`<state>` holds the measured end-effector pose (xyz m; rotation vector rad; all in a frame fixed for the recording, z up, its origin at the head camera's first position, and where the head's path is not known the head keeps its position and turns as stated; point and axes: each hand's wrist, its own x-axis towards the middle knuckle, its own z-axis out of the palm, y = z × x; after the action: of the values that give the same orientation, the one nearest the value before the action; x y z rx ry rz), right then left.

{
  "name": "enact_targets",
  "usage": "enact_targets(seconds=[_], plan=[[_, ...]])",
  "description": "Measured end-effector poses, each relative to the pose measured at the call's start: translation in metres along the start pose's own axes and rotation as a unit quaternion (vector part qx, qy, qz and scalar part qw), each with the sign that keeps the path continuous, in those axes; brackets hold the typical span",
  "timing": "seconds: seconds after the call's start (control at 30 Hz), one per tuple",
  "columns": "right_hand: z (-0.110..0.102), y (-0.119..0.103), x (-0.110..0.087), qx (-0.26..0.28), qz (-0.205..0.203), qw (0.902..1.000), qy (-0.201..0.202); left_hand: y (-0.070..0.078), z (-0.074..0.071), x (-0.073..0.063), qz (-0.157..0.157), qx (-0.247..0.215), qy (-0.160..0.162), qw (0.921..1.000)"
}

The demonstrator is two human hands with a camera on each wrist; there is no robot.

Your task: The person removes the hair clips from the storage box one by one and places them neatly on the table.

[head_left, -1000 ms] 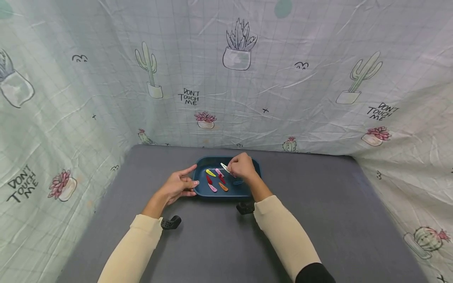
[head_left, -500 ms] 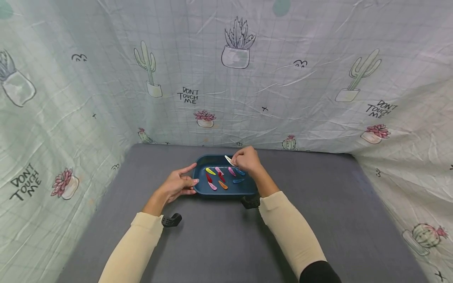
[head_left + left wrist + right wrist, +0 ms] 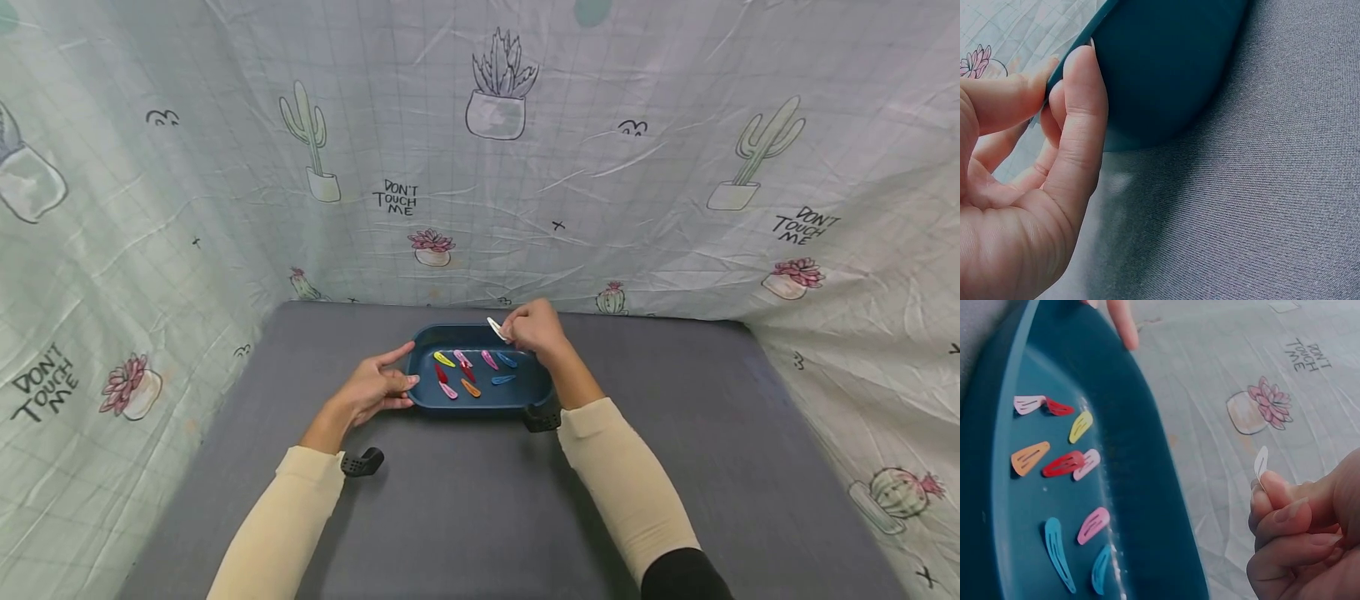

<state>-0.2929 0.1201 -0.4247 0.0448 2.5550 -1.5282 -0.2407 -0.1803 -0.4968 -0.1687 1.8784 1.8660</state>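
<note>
A dark blue tray (image 3: 480, 407) lies on the table with several snap hair clips in it. My left hand (image 3: 377, 385) grips the tray's left end; in the left wrist view the thumb and fingers pinch its rim (image 3: 1079, 47). Above the tray's far right edge, my right hand (image 3: 537, 327) pinches a white hair clip (image 3: 1261, 464) between thumb and forefinger. Inside the tray are a yellow clip (image 3: 1080, 427), an orange clip (image 3: 1030, 458), red clips (image 3: 1063, 464), pink clips (image 3: 1093, 525) and blue clips (image 3: 1059, 553).
The grey cloth-covered table (image 3: 457, 500) stretches around the tray. A pale curtain (image 3: 360, 150) printed with cacti hangs behind the table and along both sides, close to its back edge.
My right hand has lifted the white hair clip up and to the right, away from the other clips, uncovering the pink and blue ones. The left hand stays on the tray.
</note>
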Motion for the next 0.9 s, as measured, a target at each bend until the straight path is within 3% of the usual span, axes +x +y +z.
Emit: enact_targets(seconds=[0.4, 0.9], plan=[[-0.018, 0.0, -0.001, 0.035, 0.0, 0.9993, 0.013, -0.002, 0.0, 0.002, -0.004, 0.0, 0.008, 1.0], [-0.037, 0.001, -0.004, 0.032, 0.009, 0.9991, 0.027, -0.004, 0.003, 0.003, -0.008, -0.003, 0.016, 0.9998]])
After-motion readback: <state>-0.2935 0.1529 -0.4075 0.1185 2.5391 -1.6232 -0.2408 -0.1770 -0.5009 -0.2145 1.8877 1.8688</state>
